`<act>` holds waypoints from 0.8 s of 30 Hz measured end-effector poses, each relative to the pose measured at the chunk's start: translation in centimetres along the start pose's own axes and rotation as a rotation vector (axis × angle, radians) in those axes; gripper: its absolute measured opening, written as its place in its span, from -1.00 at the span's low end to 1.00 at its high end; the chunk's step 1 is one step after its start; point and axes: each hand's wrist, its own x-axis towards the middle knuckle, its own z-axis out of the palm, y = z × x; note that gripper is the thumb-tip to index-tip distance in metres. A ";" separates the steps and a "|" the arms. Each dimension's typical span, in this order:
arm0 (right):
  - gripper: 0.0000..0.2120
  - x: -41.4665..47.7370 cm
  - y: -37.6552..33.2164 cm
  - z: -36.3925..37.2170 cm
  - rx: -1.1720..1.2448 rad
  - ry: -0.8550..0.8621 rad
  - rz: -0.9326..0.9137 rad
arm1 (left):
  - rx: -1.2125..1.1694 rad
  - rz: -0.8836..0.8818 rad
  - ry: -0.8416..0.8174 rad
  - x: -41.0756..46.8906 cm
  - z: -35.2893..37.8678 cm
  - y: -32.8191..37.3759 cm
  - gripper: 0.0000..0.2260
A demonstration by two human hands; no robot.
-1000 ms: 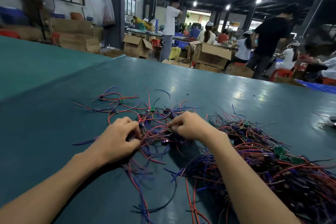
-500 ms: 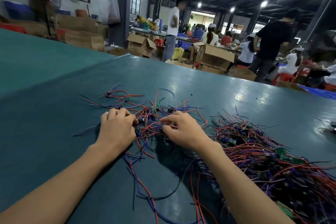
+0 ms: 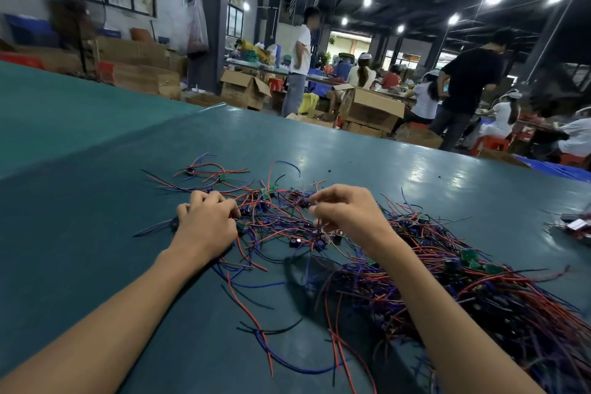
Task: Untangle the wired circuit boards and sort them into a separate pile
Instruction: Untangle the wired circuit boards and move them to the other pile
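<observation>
Pinching at the loose tangle (image 3: 275,221) with both hands; it is a mix of red, blue and black wires with small boards, spread on the teal counter (image 3: 80,233) directly between the two hands.

Left hand (image 3: 208,224): knuckles up, wrist low on the counter, fingers curled under at the tangle's left side. Fingertips meet the wires there; which strand they grip is hidden under the hand.

Right hand (image 3: 348,214): raised a little above the wires, thumb and fingers drawn close together in a narrow pinch on thin strands at the tangle's right side. A dark shadow falls on the counter below this forearm.

A green board (image 3: 267,192) lies in the tangle just beyond the gap between the hands, toward the far edge.

Main pile (image 3: 479,291): dense, dark, many red and purple-blue wires with green boards. It runs from just beside the right wrist toward the near right corner and passes under the right forearm.

Smaller group of wired boards (image 3: 204,171): lies beyond the left hand toward the far edge, near the tangle, with stray wires bridging the two.

Single wires trail from the tangle toward the near edge, between the forearms.

Beyond the far edge: cardboard boxes (image 3: 371,109), several people standing or seated.
</observation>
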 end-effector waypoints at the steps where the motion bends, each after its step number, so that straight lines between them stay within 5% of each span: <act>1: -0.90 -0.5 0.1 -0.3 0.186 0.013 0.021 | 0.008 0.004 -0.011 -0.1 -0.1 0.1 -0.77; 5: -0.82 -2.6 1.4 0.2 0.796 -0.006 0.048 | 0.004 0.156 0.110 -1.0 -0.9 0.7 -0.58; 9: -0.79 -3.9 2.0 1.6 0.919 -0.027 0.001 | -0.128 0.383 0.360 -2.0 -2.6 2.4 -0.50; 14: -0.76 -5.5 2.1 2.8 0.938 0.028 -0.021 | -0.412 0.706 0.160 -3.9 -2.6 5.5 -0.68; 24: -0.72 -6.1 2.8 4.2 0.859 0.085 0.008 | -1.158 0.212 -0.209 -4.6 -1.4 7.6 -0.85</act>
